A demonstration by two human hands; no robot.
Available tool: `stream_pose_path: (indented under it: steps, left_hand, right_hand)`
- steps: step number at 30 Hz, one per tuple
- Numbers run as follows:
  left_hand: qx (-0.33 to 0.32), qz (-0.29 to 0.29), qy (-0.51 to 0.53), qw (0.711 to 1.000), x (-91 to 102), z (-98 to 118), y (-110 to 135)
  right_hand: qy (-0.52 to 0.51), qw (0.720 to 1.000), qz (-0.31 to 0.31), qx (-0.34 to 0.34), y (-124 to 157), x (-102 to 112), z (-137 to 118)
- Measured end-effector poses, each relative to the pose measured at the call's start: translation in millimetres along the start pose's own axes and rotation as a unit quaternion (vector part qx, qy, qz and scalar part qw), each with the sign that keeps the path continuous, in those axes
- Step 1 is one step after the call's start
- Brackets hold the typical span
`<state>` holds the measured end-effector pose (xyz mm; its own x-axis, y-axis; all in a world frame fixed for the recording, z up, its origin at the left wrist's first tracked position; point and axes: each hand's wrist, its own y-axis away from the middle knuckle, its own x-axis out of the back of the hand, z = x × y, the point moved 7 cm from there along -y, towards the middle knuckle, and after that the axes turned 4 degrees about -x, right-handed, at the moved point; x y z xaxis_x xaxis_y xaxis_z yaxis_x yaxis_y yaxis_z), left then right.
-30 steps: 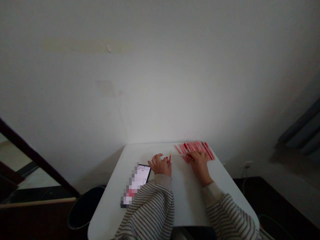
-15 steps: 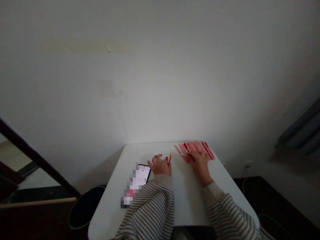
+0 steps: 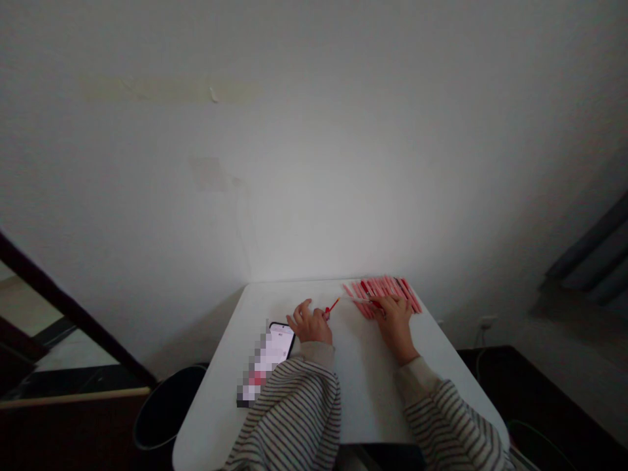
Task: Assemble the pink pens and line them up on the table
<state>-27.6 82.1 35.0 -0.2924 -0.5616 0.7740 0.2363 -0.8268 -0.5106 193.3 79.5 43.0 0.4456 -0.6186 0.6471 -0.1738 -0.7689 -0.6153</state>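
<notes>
My left hand [image 3: 311, 325] is closed at thumb and forefinger on a thin red stick with a yellowish tip, which looks like a pen refill [image 3: 335, 304]. It slants up to the right. My right hand [image 3: 395, 320] pinches a pale, slender pen barrel [image 3: 357, 299] with red near the fingers, and its far end points left at the refill's tip. A small gap seems to lie between the two. Beside and behind my right hand, a row of several red and pink pens [image 3: 387, 286] lies on the white table [image 3: 370, 392].
A phone [image 3: 279, 343] with its screen lit, partly pixelated, lies left of my left forearm. A dark bin [image 3: 169, 405] stands on the floor left of the table. The wall [image 3: 314, 196] rises behind the table's far edge.
The red refill has tipped from nearly upright to slanting right, toward the barrel's end. My left hand has shifted slightly left; my right hand has hardly moved.
</notes>
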Motion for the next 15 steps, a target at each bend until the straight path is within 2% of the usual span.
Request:
stream_pose_path:
  steps: [8,15]
  left_hand:
    - [0.040,-0.026,-0.002,0.999,9.9,-12,-10]
    - [0.058,-0.043,0.001,0.997,13.6,-15,-12]
  right_hand:
    - [0.008,1.000,0.008,-0.026,-1,3,7]
    - [0.028,0.998,0.017,-0.045,0,5,12]
